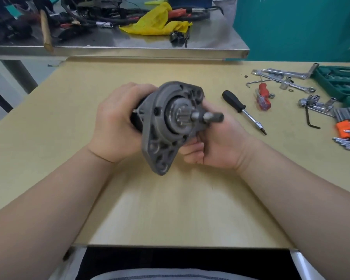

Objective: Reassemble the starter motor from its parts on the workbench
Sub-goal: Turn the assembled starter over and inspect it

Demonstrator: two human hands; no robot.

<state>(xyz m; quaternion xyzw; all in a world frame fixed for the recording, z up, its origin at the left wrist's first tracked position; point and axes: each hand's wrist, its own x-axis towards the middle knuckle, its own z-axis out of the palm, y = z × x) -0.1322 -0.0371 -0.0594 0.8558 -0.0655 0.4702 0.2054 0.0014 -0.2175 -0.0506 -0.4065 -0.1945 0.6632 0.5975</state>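
The starter motor [166, 126] is held above the middle of the wooden workbench [170, 209], its grey drive-end housing facing me. A toothed pinion and a shaft [208, 116] stick out of the housing's round opening towards my right. My left hand [115, 126] grips the dark motor body behind the housing, fingers curled over its top. My right hand [214, 144] grips the housing's right edge from below and behind, fingers curled round it. The motor's rear end is hidden by the housing and my left hand.
A black-handled screwdriver [242, 110] lies right of the motor. Further right lie a red screwdriver [262, 97], wrenches, sockets, hex keys and a green socket case [339, 81]. Behind stands a steel table [129, 45] with cables, a yellow rag and a hammer handle.
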